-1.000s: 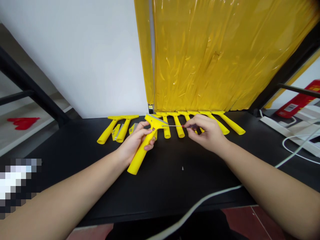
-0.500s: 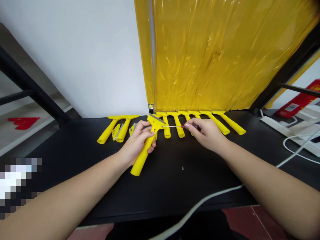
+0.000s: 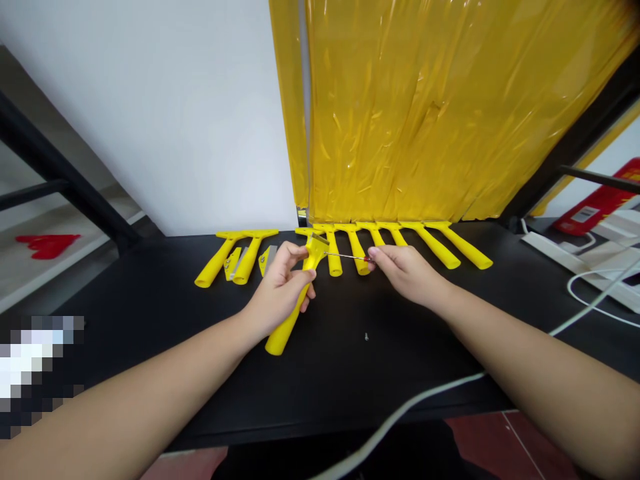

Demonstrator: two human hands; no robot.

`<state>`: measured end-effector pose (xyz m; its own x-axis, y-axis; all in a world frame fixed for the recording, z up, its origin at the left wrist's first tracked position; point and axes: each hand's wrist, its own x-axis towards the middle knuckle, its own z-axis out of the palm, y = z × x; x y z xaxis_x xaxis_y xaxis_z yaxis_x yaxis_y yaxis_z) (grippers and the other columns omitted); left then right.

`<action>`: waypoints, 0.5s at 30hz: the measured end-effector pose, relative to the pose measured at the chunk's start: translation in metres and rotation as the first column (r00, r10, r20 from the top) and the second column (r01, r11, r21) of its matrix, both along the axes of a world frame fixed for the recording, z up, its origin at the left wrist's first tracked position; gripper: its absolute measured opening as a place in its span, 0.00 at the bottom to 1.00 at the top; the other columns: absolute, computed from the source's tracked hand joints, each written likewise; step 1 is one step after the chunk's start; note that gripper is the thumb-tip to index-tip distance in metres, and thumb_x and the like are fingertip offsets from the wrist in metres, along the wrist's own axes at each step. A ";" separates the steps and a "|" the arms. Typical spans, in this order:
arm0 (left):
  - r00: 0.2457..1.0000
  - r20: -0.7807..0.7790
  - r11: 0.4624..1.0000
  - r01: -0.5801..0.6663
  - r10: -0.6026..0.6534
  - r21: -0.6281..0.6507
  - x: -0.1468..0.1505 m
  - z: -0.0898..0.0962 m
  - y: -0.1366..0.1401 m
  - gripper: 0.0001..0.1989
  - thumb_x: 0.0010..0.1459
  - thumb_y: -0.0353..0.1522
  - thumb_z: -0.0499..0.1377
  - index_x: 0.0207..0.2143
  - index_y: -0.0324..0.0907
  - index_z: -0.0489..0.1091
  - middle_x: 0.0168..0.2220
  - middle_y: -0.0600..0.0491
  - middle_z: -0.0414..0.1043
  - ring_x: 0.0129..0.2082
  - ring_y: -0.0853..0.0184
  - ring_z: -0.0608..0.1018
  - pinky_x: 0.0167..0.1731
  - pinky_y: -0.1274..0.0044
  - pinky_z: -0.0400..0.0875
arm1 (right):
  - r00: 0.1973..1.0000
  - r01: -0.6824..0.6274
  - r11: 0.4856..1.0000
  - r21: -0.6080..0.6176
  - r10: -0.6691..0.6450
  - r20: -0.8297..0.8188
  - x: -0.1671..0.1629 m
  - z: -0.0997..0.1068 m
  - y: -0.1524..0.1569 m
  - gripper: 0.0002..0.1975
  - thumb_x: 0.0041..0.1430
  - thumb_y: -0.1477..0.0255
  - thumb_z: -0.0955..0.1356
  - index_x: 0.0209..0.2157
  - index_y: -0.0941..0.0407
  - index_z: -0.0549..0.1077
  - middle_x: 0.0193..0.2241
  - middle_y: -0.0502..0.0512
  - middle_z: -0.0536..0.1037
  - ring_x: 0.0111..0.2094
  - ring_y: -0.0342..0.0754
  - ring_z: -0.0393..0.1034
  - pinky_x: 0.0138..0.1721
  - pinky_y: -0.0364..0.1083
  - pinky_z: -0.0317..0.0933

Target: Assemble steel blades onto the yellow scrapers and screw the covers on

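My left hand (image 3: pixel 287 287) is closed around a yellow scraper (image 3: pixel 289 327), its head up and its hollow handle end slanting down toward me. A metal strip shows along the top of the head. Between the fingers of my right hand (image 3: pixel 407 270) is a thin screwdriver (image 3: pixel 350 257) with a red handle, mostly hidden in the hand. The shaft points left and its tip meets the scraper head. On the black tabletop (image 3: pixel 325 380) below lies a small screw (image 3: pixel 366 337).
Several yellow scraper handles (image 3: pixel 440 247) lie in a row along the back. Yellow pieces with metal blades (image 3: pixel 231 263) rest at left. A pale cable (image 3: pixel 400 407) crosses the front edge. At right sit a red package (image 3: pixel 595 200) and white items. Yellow film (image 3: pixel 380 113) covers part of the back.
My left hand has turned the scraper so its head shows more edge-on, and shifted it slightly right. The screwdriver tip stays at the head, its handle a little lower.
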<state>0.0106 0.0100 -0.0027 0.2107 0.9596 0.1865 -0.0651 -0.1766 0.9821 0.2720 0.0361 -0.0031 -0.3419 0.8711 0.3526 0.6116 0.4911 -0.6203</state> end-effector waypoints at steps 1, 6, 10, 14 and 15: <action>1.000 -0.003 1.000 -0.005 0.005 0.001 0.000 0.000 0.000 0.15 0.60 0.31 0.62 0.41 0.47 0.57 0.47 0.56 0.63 0.22 0.76 0.75 0.13 0.82 0.67 | 0.999 -0.029 1.000 -0.007 0.029 -0.012 0.000 -0.001 0.000 0.15 0.72 0.58 0.64 0.37 0.53 0.73 0.26 0.50 0.75 0.27 0.48 0.69 0.32 0.47 0.60; 1.000 -0.001 1.000 -0.020 0.020 -0.004 0.000 0.000 -0.001 0.15 0.59 0.30 0.62 0.42 0.47 0.57 0.47 0.56 0.63 0.22 0.77 0.75 0.13 0.82 0.68 | 0.996 -0.076 0.997 0.013 0.076 -0.042 -0.001 0.000 -0.003 0.10 0.70 0.60 0.67 0.41 0.53 0.71 0.27 0.49 0.76 0.27 0.47 0.68 0.30 0.46 0.60; 1.000 -0.006 1.000 0.000 0.000 -0.005 0.001 0.000 -0.003 0.15 0.60 0.31 0.62 0.42 0.47 0.57 0.47 0.56 0.64 0.22 0.77 0.75 0.13 0.82 0.68 | 0.999 0.021 0.999 0.030 -0.019 -0.043 -0.002 0.003 -0.003 0.20 0.74 0.59 0.61 0.31 0.53 0.73 0.26 0.53 0.77 0.29 0.49 0.72 0.34 0.48 0.62; 1.000 -0.011 0.999 -0.025 0.025 -0.025 0.001 0.001 -0.001 0.15 0.59 0.30 0.62 0.42 0.48 0.57 0.46 0.57 0.64 0.21 0.77 0.75 0.13 0.82 0.68 | 0.997 -0.055 0.998 0.037 0.057 -0.048 -0.003 0.003 -0.006 0.10 0.68 0.63 0.68 0.45 0.52 0.68 0.29 0.49 0.76 0.26 0.47 0.67 0.28 0.46 0.60; 0.999 -0.008 0.999 -0.032 0.032 -0.031 0.001 0.001 -0.001 0.15 0.59 0.30 0.62 0.42 0.48 0.56 0.45 0.57 0.65 0.21 0.77 0.75 0.13 0.83 0.68 | 0.998 -0.053 0.998 0.039 0.055 -0.035 -0.003 0.003 -0.006 0.10 0.68 0.64 0.69 0.45 0.52 0.67 0.29 0.49 0.76 0.26 0.47 0.67 0.28 0.46 0.60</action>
